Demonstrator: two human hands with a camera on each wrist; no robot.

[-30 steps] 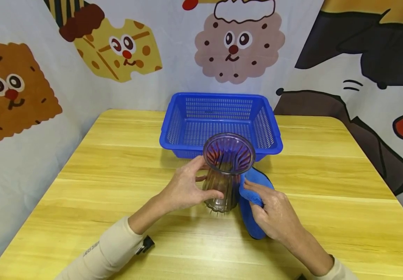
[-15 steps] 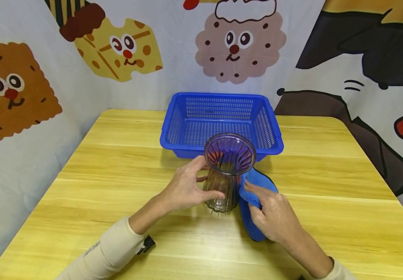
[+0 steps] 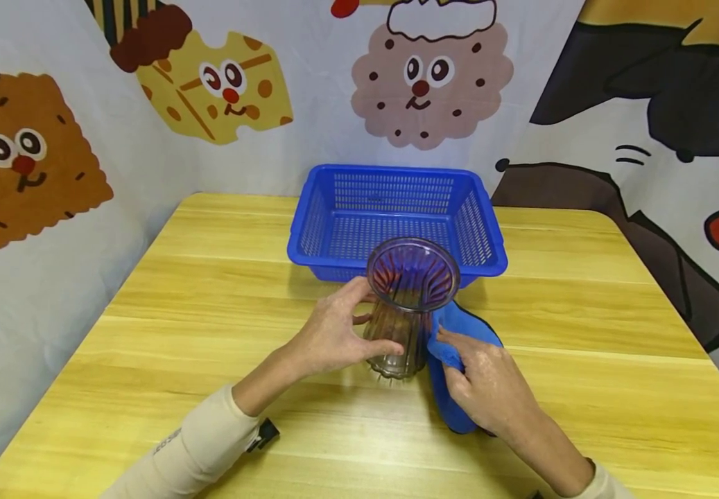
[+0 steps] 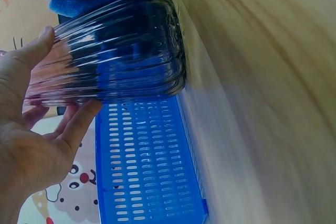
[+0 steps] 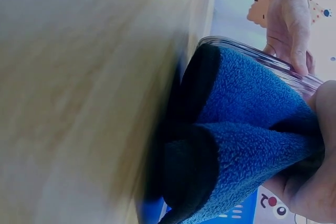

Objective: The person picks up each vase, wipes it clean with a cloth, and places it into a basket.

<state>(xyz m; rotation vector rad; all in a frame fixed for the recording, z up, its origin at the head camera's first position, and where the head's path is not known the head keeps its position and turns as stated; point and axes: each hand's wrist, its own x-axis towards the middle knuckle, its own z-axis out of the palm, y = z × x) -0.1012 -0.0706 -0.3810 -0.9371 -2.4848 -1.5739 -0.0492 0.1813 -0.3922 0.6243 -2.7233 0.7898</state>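
A ribbed, purple-tinted glass vase [image 3: 399,339] with a flared round rim stands upright on the table in the head view. My left hand [image 3: 340,333] grips its left side, thumb across the front and fingers behind; the left wrist view shows the ribbed glass [image 4: 121,51] between thumb and fingers. My right hand [image 3: 493,381] pinches a blue cloth [image 3: 453,395] against the vase's right side. The cloth hangs down in folds to the table, and in the right wrist view its fleecy surface [image 5: 252,87] and dark edging hide much of the glass.
Behind the vase sits a blue plastic basket [image 3: 390,225] with slotted sides, its front rim overlapped by the vase's mouth in the head view. The wooden table [image 3: 209,312] meets a cartoon-printed cloth backdrop [image 3: 315,97] at the back and sides.
The right hand and the cloth's upper part stay at the vase's side, while the cloth's loose lower end has spread slightly to the right. The left hand keeps its grip; the vase stays put.
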